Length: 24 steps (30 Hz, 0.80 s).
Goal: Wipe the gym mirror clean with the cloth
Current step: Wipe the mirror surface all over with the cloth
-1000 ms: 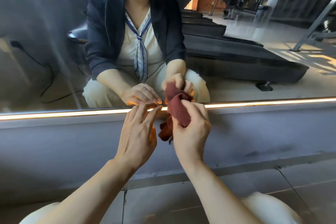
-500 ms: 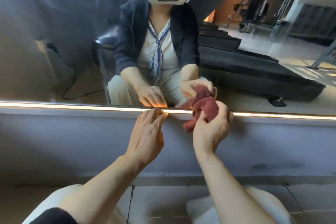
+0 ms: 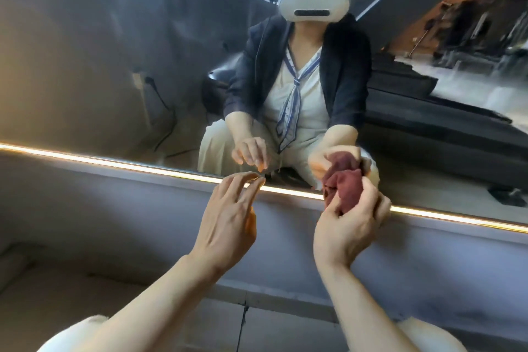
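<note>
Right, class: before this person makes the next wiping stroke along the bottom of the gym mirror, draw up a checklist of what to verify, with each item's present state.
1. Cloth in hand: ok, the right hand grips the bunched red cloth.
2. Cloth touching the mirror: cannot tell; it sits at the lower edge by the light strip.
3. Cloth spread flat for wiping: not ok, it is balled up.
4. Left hand free: ok, fingers relaxed, holding nothing, near the strip.
5. Left hand out of the wiping path: cannot tell.
</note>
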Each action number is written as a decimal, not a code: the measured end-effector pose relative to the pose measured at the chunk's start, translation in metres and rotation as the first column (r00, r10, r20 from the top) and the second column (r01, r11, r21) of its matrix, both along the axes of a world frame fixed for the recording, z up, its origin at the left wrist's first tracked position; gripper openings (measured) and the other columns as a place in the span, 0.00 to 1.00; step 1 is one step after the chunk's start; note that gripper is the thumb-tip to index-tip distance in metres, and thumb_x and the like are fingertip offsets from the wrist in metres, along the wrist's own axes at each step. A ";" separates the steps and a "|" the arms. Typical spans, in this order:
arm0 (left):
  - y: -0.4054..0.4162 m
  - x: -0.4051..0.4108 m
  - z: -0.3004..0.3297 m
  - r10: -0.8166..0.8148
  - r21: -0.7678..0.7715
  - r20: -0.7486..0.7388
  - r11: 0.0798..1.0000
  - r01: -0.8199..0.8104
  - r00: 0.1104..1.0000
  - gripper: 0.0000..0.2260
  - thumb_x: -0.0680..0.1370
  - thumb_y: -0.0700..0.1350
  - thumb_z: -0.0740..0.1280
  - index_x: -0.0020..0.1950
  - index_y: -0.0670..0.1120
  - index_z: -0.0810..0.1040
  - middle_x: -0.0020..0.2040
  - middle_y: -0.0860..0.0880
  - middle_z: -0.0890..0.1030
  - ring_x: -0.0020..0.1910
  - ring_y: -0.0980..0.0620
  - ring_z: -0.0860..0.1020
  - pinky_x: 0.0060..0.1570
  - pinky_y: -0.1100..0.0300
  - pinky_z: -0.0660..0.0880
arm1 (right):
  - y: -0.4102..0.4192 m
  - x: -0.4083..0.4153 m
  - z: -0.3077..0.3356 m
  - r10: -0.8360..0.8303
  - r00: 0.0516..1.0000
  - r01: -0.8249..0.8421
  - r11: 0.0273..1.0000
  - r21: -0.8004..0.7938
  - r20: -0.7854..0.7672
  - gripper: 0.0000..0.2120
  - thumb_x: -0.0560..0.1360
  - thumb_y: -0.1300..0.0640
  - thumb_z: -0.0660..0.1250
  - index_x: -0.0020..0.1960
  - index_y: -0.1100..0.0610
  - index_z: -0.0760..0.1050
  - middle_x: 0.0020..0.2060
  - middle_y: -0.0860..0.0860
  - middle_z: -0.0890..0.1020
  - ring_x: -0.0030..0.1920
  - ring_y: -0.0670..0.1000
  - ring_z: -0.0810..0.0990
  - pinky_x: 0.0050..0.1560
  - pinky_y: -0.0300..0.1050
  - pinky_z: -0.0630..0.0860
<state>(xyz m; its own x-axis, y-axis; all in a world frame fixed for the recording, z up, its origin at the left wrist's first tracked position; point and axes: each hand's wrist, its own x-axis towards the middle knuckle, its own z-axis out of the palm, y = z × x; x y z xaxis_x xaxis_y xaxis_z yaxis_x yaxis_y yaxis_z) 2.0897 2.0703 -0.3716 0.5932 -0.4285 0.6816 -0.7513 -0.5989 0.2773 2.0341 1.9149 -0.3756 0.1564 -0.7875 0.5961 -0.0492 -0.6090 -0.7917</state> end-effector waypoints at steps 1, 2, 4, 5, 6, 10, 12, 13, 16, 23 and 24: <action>0.003 0.004 0.000 0.025 -0.013 -0.011 1.000 -0.025 1.000 0.26 0.67 0.27 0.66 0.65 0.38 0.77 0.61 0.40 0.77 0.59 0.42 0.73 0.63 0.53 0.71 | 0.007 0.006 -0.004 0.005 1.000 -0.006 0.998 -0.061 -0.009 0.27 0.67 0.73 0.71 0.62 0.56 0.73 0.57 0.58 0.73 0.58 0.65 0.73 0.53 0.69 0.75; 0.005 0.007 -0.001 0.048 -0.019 -0.022 0.999 -0.048 0.999 0.27 0.67 0.27 0.68 0.65 0.38 0.78 0.61 0.40 0.77 0.59 0.42 0.74 0.62 0.52 0.72 | 0.017 0.012 -0.011 0.032 0.999 -0.037 0.990 -0.136 -0.034 0.27 0.65 0.74 0.71 0.62 0.58 0.75 0.56 0.59 0.74 0.57 0.64 0.73 0.53 0.69 0.76; 0.009 0.012 -0.003 0.051 -0.017 -0.023 0.999 -0.051 0.998 0.26 0.66 0.27 0.66 0.64 0.38 0.79 0.60 0.41 0.78 0.59 0.42 0.74 0.62 0.51 0.73 | 0.041 0.023 -0.026 0.139 0.982 -0.168 0.952 -0.257 -0.126 0.27 0.62 0.74 0.72 0.60 0.60 0.78 0.55 0.58 0.75 0.55 0.63 0.74 0.52 0.66 0.77; 0.011 0.014 -0.002 0.037 -0.021 -0.012 0.999 -0.038 0.999 0.25 0.67 0.29 0.64 0.64 0.39 0.79 0.60 0.41 0.78 0.59 0.42 0.75 0.62 0.51 0.73 | 0.051 0.026 -0.031 0.197 0.964 -0.245 0.923 -0.297 -0.180 0.29 0.61 0.74 0.74 0.60 0.59 0.78 0.55 0.57 0.76 0.55 0.62 0.74 0.52 0.64 0.77; 0.013 0.015 -0.001 0.028 -0.033 -0.001 0.999 -0.028 1.000 0.24 0.68 0.32 0.61 0.63 0.39 0.79 0.59 0.41 0.78 0.59 0.42 0.75 0.61 0.51 0.73 | 0.059 0.028 -0.034 0.244 0.944 -0.309 0.891 -0.332 -0.223 0.31 0.60 0.73 0.75 0.61 0.57 0.78 0.55 0.56 0.77 0.54 0.61 0.74 0.53 0.62 0.78; 0.025 0.021 0.005 0.102 -0.135 -0.045 0.985 -0.107 0.994 0.24 0.67 0.27 0.66 0.62 0.39 0.79 0.58 0.41 0.79 0.55 0.41 0.76 0.55 0.48 0.78 | 0.066 0.039 0.001 0.255 0.960 -0.276 0.817 -0.506 -0.112 0.25 0.70 0.69 0.71 0.64 0.56 0.74 0.54 0.57 0.80 0.57 0.58 0.74 0.62 0.53 0.69; 0.030 0.025 0.008 0.155 -0.204 -0.066 0.965 -0.166 0.986 0.25 0.66 0.24 0.67 0.62 0.40 0.79 0.58 0.41 0.78 0.55 0.42 0.75 0.54 0.48 0.78 | 0.065 0.053 0.026 0.185 0.982 -0.160 0.769 -0.618 -0.023 0.14 0.77 0.66 0.65 0.60 0.57 0.80 0.53 0.59 0.81 0.55 0.58 0.73 0.60 0.57 0.70; 0.033 0.028 0.008 0.178 -0.230 -0.064 0.955 -0.188 0.982 0.25 0.67 0.24 0.67 0.62 0.39 0.79 0.58 0.41 0.78 0.55 0.42 0.75 0.55 0.47 0.78 | 0.067 0.062 0.031 0.159 0.987 -0.136 0.729 -0.671 -0.027 0.12 0.78 0.65 0.64 0.58 0.57 0.82 0.54 0.59 0.80 0.55 0.58 0.73 0.57 0.59 0.71; 0.038 0.033 0.012 0.235 -0.320 -0.067 0.916 -0.244 0.970 0.19 0.74 0.35 0.60 0.63 0.39 0.78 0.59 0.40 0.78 0.57 0.41 0.75 0.55 0.45 0.78 | 0.069 0.081 0.003 0.129 0.968 -0.251 0.478 -0.842 -0.216 0.13 0.78 0.61 0.65 0.60 0.55 0.82 0.63 0.56 0.73 0.59 0.58 0.71 0.55 0.59 0.71; 0.027 0.033 0.022 0.193 -0.450 -0.041 0.872 -0.190 0.980 0.20 0.77 0.41 0.57 0.66 0.38 0.76 0.60 0.41 0.77 0.59 0.46 0.72 0.60 0.60 0.70 | 0.073 0.085 0.034 0.189 0.966 -0.244 0.414 -0.877 -0.179 0.11 0.77 0.62 0.70 0.58 0.55 0.83 0.61 0.56 0.79 0.59 0.56 0.73 0.52 0.56 0.75; 0.024 0.035 0.023 0.195 -0.462 -0.034 0.867 -0.188 0.980 0.21 0.76 0.38 0.57 0.67 0.38 0.75 0.61 0.40 0.76 0.59 0.46 0.71 0.62 0.62 0.68 | 0.074 0.090 0.055 0.174 0.980 -0.170 0.456 -0.873 -0.099 0.11 0.78 0.61 0.69 0.59 0.55 0.83 0.62 0.56 0.78 0.59 0.57 0.72 0.53 0.57 0.74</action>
